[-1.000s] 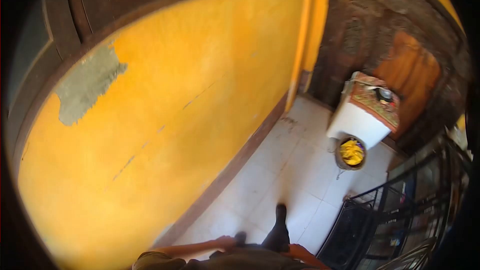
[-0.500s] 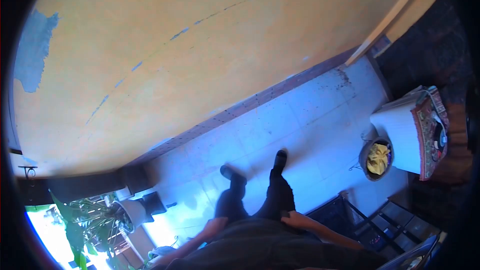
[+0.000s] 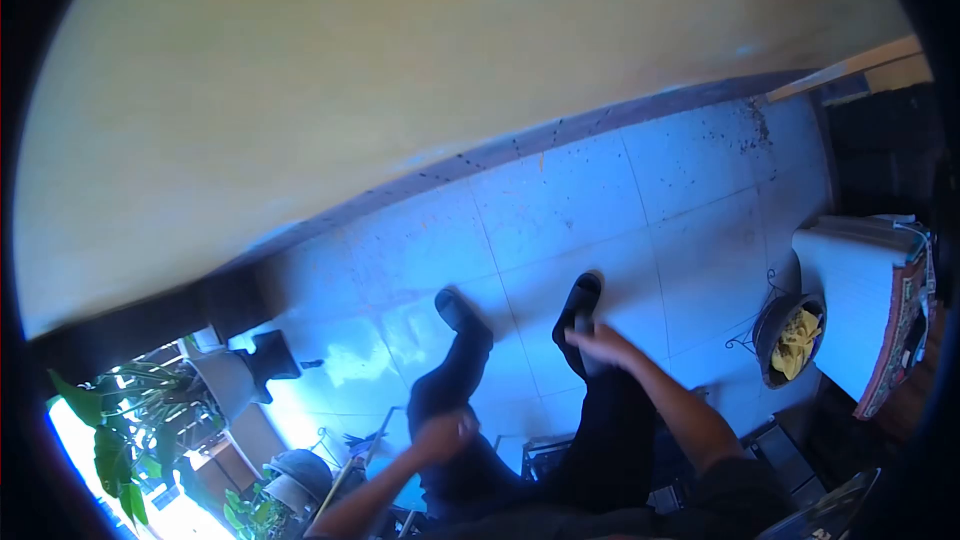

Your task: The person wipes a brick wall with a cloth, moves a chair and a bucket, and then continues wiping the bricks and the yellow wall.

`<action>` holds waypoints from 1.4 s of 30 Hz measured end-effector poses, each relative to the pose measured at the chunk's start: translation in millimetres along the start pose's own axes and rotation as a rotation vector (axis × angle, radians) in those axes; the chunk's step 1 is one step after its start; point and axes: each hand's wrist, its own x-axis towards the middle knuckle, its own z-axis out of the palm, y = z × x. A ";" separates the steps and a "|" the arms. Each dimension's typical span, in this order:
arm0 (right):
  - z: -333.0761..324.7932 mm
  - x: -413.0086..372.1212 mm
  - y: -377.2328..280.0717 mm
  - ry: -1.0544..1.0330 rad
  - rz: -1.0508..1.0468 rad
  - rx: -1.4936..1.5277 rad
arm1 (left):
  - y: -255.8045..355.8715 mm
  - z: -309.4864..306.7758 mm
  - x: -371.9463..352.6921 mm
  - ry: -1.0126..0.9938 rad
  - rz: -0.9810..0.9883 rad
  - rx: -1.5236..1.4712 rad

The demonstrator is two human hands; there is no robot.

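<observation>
My left hand is over my left knee, blurred, with its fingers curled in and nothing showing in them. In front of my right lower leg is my right hand, its fingers closed around a small greyish thing that is too blurred to name. Below the hands are my dark trousers, and my dark shoes stand apart on the pale tiled floor.
A yellowish wall with a dark skirting runs ahead. On the right stand a basket with yellow cloth in it and a white cabinet. Potted plants and a grey bucket-like pot are on the left. Dirt specks dot the floor by the wall.
My view has tipped down toward the floor. My right hand has moved from my hip forward over my lower leg. My left hand has left my thigh and hangs near the knee.
</observation>
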 end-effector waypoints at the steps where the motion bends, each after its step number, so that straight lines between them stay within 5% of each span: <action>1: 24.7 111.1 69.6 0.069 -0.055 0.111 | 5.7 -16.8 45.5 0.135 0.036 0.043; 2: 4.5 150.9 40.0 0.115 0.025 0.170 | 7.6 -32.0 90.5 0.267 0.136 0.020; 4: -12.2 233.8 2.8 0.027 -0.141 0.716 | 27.1 -68.5 165.5 0.429 0.273 -0.078; 7: -24.4 322.9 -51.6 0.241 -0.401 0.665 | 16.3 -95.9 256.7 0.530 0.427 -0.084; 13: -15.0 374.2 -116.4 0.764 -0.840 0.952 | -32.5 -125.7 367.9 0.797 0.603 0.111; 18: -58.2 393.1 -115.9 1.278 -1.135 0.903 | -62.2 -161.9 399.0 0.780 0.676 0.348; 26: -68.5 441.5 -156.3 1.523 -1.398 0.923 | -34.5 -162.9 391.1 0.719 0.789 0.489; 29: -64.0 459.0 -160.1 1.734 -1.278 0.778 | -29.3 -162.0 392.5 0.722 0.843 0.493; 32: -10.8 438.9 -181.4 1.573 -1.306 0.834 | -29.4 -162.7 393.2 0.721 0.844 0.499; 34: 33.0 456.7 -188.1 1.593 -1.404 0.503 | -27.3 -163.8 390.9 0.725 0.831 0.485; 37: 93.0 462.4 -198.9 1.283 -1.626 0.239 | -26.9 -173.0 387.5 0.843 0.787 0.491; 42: 56.5 462.4 -180.2 1.528 -1.422 0.353 | -43.2 -207.2 371.5 1.061 0.652 0.484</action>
